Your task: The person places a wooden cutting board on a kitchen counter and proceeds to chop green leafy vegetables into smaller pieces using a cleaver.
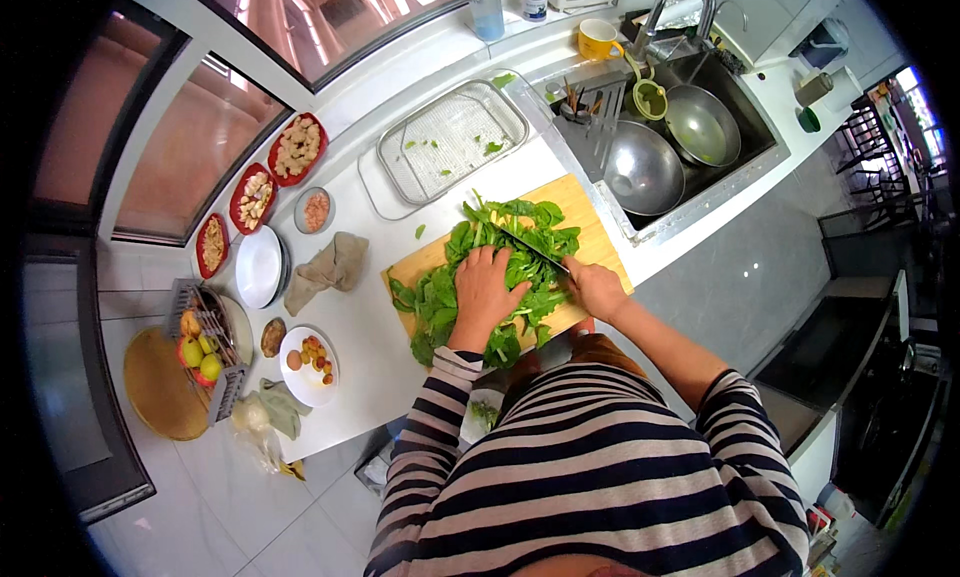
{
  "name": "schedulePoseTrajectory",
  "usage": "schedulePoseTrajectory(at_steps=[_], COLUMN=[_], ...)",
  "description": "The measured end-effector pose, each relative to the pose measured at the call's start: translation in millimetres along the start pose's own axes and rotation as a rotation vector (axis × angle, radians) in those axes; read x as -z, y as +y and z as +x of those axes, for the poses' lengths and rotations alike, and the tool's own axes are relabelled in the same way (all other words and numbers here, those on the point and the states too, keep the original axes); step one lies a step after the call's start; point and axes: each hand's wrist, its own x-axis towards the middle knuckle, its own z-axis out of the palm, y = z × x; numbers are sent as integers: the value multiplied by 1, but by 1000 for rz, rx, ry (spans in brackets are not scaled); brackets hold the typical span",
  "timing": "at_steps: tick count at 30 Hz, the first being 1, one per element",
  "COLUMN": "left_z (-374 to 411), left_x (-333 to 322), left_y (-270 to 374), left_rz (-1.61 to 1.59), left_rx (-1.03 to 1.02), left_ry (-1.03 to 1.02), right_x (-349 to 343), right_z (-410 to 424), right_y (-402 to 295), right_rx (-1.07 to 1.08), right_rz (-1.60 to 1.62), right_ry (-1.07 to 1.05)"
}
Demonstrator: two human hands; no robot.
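Observation:
A wooden cutting board (600, 239) lies on the white counter, largely covered by a heap of leafy greens (439, 299). My left hand (484, 288) presses flat on the greens with its fingers bent forward and the thumb out to the side. In my right hand (596, 288) is the handle of a kitchen knife (534, 251), whose blade lies across the leaves and stems just beyond my left fingertips. Part of the blade's edge is hidden among the leaves.
Beyond the board stands a wire mesh basket (457, 146) with leaf scraps. The sink (761, 153) at the right holds metal bowls (643, 168). Leftward are a brown cloth (326, 269), stacked white bowls (257, 266), red dishes (298, 149) and a plate (311, 389) with an egg and small fruits.

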Motion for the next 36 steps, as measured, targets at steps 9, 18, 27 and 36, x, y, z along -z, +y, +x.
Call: schedulePoseTrajectory(at_steps=[9,18,27,36], left_z=[2,34,101,48], left_x=[0,25,-8,32], left_y=[-1,-23,-50,-18], left_rz=[6,-71,28,-163], left_rx=[-8,31,309,134], left_ry=[-5,-48,-365,-400], right_x=[4,-8,24,51], right_z=[-14,-17,-37,-60], right_y=[18,37,34,17], right_rx=[-7,-2,-70,-117], right_rz=[69,431,442,407], right_ry=[-17,118,173,141])
